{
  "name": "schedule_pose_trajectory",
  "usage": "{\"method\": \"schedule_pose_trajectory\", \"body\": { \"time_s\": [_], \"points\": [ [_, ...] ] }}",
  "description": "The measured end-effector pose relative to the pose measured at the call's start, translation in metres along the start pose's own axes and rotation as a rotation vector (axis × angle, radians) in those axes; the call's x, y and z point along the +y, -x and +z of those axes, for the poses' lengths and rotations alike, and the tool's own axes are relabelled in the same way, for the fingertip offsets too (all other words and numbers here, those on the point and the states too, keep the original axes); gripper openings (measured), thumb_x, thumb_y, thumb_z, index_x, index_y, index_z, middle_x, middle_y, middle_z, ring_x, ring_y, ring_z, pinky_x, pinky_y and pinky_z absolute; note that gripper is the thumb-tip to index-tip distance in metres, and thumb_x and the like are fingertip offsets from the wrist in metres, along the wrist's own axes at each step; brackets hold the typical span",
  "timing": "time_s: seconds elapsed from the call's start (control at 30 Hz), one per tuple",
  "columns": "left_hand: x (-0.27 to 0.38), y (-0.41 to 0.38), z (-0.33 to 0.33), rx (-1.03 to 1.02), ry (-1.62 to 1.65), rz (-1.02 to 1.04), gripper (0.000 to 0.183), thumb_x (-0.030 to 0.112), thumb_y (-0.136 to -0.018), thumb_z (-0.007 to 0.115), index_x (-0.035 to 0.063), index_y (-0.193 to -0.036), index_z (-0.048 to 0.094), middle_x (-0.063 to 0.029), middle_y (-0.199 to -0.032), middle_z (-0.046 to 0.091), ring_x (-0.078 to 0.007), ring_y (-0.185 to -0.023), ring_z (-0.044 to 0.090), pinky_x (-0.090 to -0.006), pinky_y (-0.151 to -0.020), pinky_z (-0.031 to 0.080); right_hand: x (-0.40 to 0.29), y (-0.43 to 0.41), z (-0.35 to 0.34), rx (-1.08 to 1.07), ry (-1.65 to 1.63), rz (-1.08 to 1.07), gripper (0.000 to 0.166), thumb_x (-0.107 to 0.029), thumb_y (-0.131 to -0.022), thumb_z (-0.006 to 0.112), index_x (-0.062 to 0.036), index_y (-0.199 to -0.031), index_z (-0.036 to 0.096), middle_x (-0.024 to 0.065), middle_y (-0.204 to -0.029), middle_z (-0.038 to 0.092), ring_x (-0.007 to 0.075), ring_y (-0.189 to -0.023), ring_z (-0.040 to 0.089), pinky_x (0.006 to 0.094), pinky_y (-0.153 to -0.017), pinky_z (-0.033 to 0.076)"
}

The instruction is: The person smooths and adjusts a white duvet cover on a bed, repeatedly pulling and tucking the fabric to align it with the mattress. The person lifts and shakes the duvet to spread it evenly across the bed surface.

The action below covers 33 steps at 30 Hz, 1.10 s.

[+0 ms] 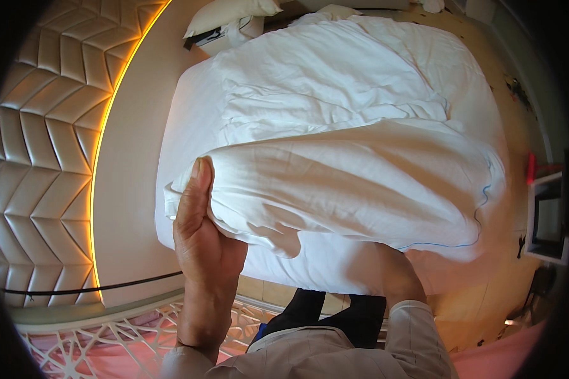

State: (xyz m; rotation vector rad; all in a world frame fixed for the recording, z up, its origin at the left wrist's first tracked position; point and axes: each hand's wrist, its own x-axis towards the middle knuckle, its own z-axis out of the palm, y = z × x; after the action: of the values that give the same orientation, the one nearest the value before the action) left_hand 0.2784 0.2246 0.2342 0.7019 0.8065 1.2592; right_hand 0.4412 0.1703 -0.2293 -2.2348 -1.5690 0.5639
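My left hand [206, 222] is raised over the near left part of the bed, its thumb and fingers closed on the edge of a white duvet cover [341, 184]. The cloth stretches from that hand to the right in long folds, and a blue line of thread runs along its right and lower border. My right forearm reaches under the cloth at the lower right; the right hand itself is hidden beneath it. More white bedding [313, 80] lies rumpled on the far part of the bed. A white fitted sheet [189, 109] covers the mattress.
A padded headboard wall [42, 156] with a glowing strip stands on the left. A pillow [232, 19] rests on a pale box-like item beyond the bed. A white latticed screen [137, 341] is at the lower left. A white-framed object [547, 218] stands at the right, with tiled floor beside the bed.
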Motion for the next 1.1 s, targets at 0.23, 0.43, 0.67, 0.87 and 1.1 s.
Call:
{"method": "schedule_pose_trajectory", "body": {
  "time_s": [0.23,0.43,0.67,0.87,1.1],
  "points": [
    [0.050,0.001,-0.027,-0.033,0.053,0.066,0.029,0.026,-0.101,0.053,0.0021,-0.113,0.063,-0.0073,-0.108,0.068,-0.0187,-0.100,0.065,-0.0345,-0.091,0.050,0.220,0.062,-0.163,0.284,0.169,0.511,0.063,-0.029,-0.079,0.073,-0.0030,-0.132,0.053,0.0229,-0.128,0.058,0.0388,-0.122,0.052,0.0446,-0.103,0.042],
    [0.037,0.048,-0.072,0.082,0.016,-0.062,0.044,0.029,-0.101,0.049,-0.0022,-0.132,0.053,-0.0148,-0.128,0.061,-0.0267,-0.116,0.060,-0.0415,-0.102,0.045,0.295,0.154,-0.253,0.546,0.176,0.806,0.061,-0.028,-0.080,0.072,-0.0033,-0.132,0.053,0.0226,-0.128,0.058,0.0382,-0.121,0.053,0.0438,-0.102,0.043],
    [0.013,0.083,-0.092,0.143,-0.010,-0.267,0.052,0.030,-0.097,0.056,-0.0014,-0.138,0.045,-0.0144,-0.133,0.057,-0.0274,-0.121,0.056,-0.0424,-0.106,0.042,0.165,0.187,-0.111,0.337,-0.334,0.565,0.060,-0.027,-0.081,0.071,-0.0036,-0.133,0.053,0.0222,-0.128,0.058,0.0375,-0.120,0.054,0.0429,-0.100,0.045],
    [-0.021,0.118,-0.145,0.201,-0.017,-0.494,0.055,0.027,-0.095,0.062,0.0042,-0.140,0.042,-0.0113,-0.132,0.057,-0.0268,-0.120,0.056,-0.0425,-0.105,0.044,-0.037,0.234,-0.019,-0.704,-1.158,0.584,0.059,-0.026,-0.082,0.071,-0.0039,-0.133,0.053,0.0219,-0.128,0.058,0.0370,-0.119,0.055,0.0422,-0.099,0.046],
    [-0.064,0.120,-0.228,0.284,0.115,-0.811,0.047,0.027,-0.099,0.053,0.0035,-0.139,0.045,-0.0114,-0.131,0.059,-0.0282,-0.119,0.057,-0.0456,-0.105,0.043,-0.095,0.266,-0.077,-0.911,-1.019,0.236,0.049,-0.026,-0.088,0.063,-0.0068,-0.133,0.055,0.0150,-0.127,0.061,0.0288,-0.114,0.060,0.0379,-0.094,0.049]
  ]
}}
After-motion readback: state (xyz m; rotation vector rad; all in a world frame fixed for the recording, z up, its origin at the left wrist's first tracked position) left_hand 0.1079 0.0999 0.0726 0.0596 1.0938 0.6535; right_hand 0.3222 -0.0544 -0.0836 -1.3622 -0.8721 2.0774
